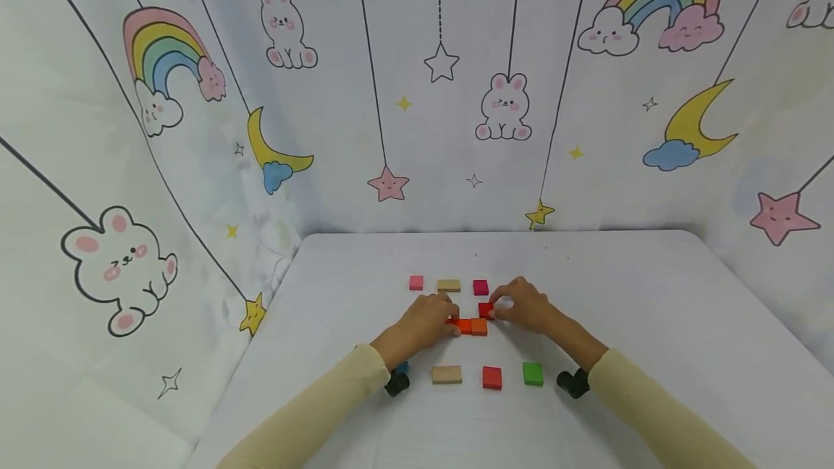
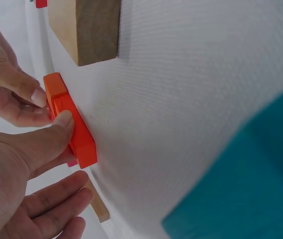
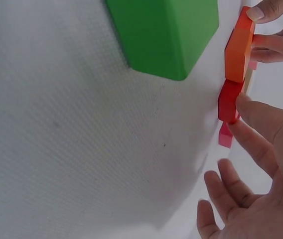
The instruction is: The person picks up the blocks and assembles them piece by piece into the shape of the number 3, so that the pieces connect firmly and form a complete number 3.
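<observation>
My left hand (image 1: 423,320) pinches a red-orange block (image 2: 79,134) between thumb and fingers, low over the white table. End to end with it lies an orange block (image 1: 478,327). A red block (image 1: 485,310) sits just behind the orange one in the head view, and my right hand (image 1: 521,306) grips it between thumb and index finger. Its other fingers are spread away from the block, as the right wrist view shows. The left fingers hide part of the red-orange block in the head view.
Behind the hands lie a pink block (image 1: 415,282), a tan block (image 1: 449,285) and a crimson block (image 1: 480,287). Nearer are another tan block (image 1: 447,375), a second red block (image 1: 491,378), a green block (image 1: 533,374) and a partly hidden blue block (image 2: 251,174).
</observation>
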A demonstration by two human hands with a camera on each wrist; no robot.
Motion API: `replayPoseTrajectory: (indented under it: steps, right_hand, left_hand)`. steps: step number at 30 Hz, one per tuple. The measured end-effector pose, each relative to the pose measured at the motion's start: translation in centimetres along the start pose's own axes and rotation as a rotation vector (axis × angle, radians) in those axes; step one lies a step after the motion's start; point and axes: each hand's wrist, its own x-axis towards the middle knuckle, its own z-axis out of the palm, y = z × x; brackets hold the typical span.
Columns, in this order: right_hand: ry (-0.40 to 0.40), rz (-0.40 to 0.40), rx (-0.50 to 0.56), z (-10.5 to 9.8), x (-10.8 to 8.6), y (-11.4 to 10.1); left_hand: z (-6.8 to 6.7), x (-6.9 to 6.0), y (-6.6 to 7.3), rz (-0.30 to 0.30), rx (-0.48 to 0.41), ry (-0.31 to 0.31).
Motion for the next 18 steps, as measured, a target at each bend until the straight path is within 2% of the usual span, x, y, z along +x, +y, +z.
replayPoseTrajectory:
  steps: [18]
  right_hand:
    - [0.017,-0.048,-0.007,0.12,-0.21,-0.38]
  left_hand:
    - [0.08,-0.07,-0.08,0.011,-0.006,0.021]
